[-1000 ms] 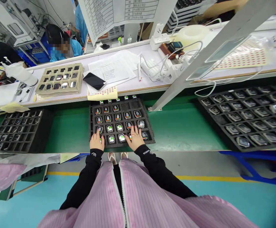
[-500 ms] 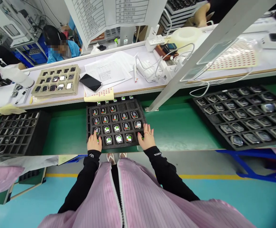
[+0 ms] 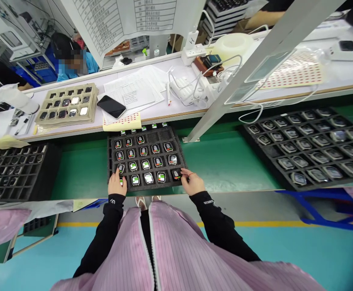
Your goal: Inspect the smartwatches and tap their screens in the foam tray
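Note:
A black foam tray point(image 3: 152, 138) of square smartwatches, many with lit screens, lies in front of me on the green bench. My left hand point(image 3: 117, 185) rests over its front left corner, fingers stretched out and apart. One fingertip reaches a tilted watch point(image 3: 121, 168) in its slot; the thumb is by a lit watch that is partly covered. At the front right corner, my right hand point(image 3: 192, 182) has its thumb and forefinger apart at the tray's edge, beside a dark-screened watch point(image 3: 176, 174). I cannot tell whether the fingertips touch that watch.
More watches fill a black tray point(image 3: 275, 151) on the right and another point(image 3: 49, 169) on the left. A slanted metal post point(image 3: 208, 121) rises behind the middle tray. The shelf above holds a phone point(image 3: 111, 106), a beige tray point(image 3: 93, 106), papers and cables. A person point(image 3: 88, 64) sits beyond.
My right hand has drawn back slightly to the right, uncovering the corner watch. The left hand stays on the tray's left corner. The whole view has shifted a little.

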Action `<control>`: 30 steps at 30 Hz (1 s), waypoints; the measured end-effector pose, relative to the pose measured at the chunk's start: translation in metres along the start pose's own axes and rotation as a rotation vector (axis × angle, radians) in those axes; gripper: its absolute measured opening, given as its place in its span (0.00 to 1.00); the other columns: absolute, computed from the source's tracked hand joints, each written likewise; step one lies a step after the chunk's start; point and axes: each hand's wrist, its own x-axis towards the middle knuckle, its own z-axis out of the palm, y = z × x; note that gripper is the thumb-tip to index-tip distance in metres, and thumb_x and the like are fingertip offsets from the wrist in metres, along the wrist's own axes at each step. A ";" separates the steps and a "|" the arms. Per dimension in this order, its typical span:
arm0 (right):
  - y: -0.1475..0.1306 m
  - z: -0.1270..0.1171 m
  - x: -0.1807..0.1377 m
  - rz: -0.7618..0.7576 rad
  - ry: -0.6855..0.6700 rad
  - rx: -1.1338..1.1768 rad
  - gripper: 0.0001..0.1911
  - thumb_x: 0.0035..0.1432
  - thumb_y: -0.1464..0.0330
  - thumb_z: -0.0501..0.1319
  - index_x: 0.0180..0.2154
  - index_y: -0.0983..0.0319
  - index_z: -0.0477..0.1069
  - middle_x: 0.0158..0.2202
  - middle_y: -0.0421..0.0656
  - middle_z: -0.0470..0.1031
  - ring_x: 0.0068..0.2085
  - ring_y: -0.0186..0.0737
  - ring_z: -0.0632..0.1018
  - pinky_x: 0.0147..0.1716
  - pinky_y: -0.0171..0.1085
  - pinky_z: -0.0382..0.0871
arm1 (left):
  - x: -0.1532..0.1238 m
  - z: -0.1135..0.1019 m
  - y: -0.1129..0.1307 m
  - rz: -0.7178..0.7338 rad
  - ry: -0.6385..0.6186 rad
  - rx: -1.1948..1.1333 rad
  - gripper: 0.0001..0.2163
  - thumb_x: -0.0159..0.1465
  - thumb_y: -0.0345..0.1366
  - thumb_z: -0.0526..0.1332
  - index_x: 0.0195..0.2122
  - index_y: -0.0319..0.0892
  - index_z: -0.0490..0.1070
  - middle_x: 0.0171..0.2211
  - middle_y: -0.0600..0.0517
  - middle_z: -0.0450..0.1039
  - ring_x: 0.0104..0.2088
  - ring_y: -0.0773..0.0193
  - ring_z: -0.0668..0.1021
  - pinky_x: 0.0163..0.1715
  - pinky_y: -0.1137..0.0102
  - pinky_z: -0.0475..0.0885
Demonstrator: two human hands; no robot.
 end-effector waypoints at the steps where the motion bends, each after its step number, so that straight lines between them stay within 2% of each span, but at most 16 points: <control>1: 0.000 0.000 0.001 0.005 -0.012 -0.010 0.20 0.57 0.72 0.51 0.46 0.68 0.75 0.42 0.50 0.79 0.44 0.49 0.78 0.46 0.43 0.73 | -0.001 0.000 -0.002 -0.009 -0.008 -0.017 0.25 0.63 0.36 0.53 0.62 0.32 0.61 0.53 0.38 0.70 0.56 0.49 0.71 0.57 0.57 0.67; 6: -0.002 0.002 0.012 0.028 -0.109 -0.061 0.17 0.59 0.72 0.52 0.44 0.68 0.77 0.41 0.53 0.79 0.42 0.51 0.79 0.46 0.43 0.72 | -0.003 -0.004 -0.011 -0.027 -0.080 -0.082 0.28 0.59 0.30 0.54 0.63 0.34 0.59 0.57 0.41 0.68 0.59 0.52 0.69 0.59 0.59 0.66; 13: -0.012 0.001 0.023 0.055 -0.196 -0.098 0.14 0.64 0.71 0.53 0.42 0.67 0.77 0.37 0.54 0.77 0.42 0.51 0.78 0.45 0.41 0.69 | -0.003 -0.003 -0.012 0.012 -0.094 -0.059 0.28 0.59 0.30 0.54 0.62 0.34 0.60 0.54 0.39 0.69 0.58 0.50 0.69 0.59 0.58 0.65; 19: -0.016 0.002 0.025 0.119 -0.209 -0.060 0.11 0.64 0.72 0.53 0.41 0.67 0.74 0.38 0.52 0.77 0.41 0.47 0.78 0.42 0.37 0.69 | -0.005 0.002 -0.008 0.024 -0.070 -0.041 0.26 0.60 0.31 0.54 0.61 0.33 0.62 0.51 0.39 0.69 0.58 0.48 0.67 0.59 0.56 0.64; 26: -0.015 0.002 0.024 0.182 -0.199 0.021 0.11 0.63 0.71 0.54 0.41 0.63 0.75 0.38 0.48 0.78 0.41 0.46 0.79 0.42 0.36 0.69 | -0.004 0.005 -0.009 0.036 -0.047 -0.051 0.23 0.62 0.34 0.54 0.59 0.39 0.66 0.49 0.40 0.69 0.57 0.48 0.67 0.59 0.55 0.65; 30: -0.014 0.002 0.024 0.220 -0.207 0.077 0.11 0.60 0.70 0.56 0.40 0.62 0.77 0.35 0.47 0.79 0.39 0.47 0.79 0.41 0.37 0.70 | -0.004 0.007 -0.011 0.028 -0.043 -0.063 0.23 0.65 0.36 0.52 0.60 0.36 0.65 0.50 0.39 0.69 0.57 0.48 0.66 0.59 0.55 0.64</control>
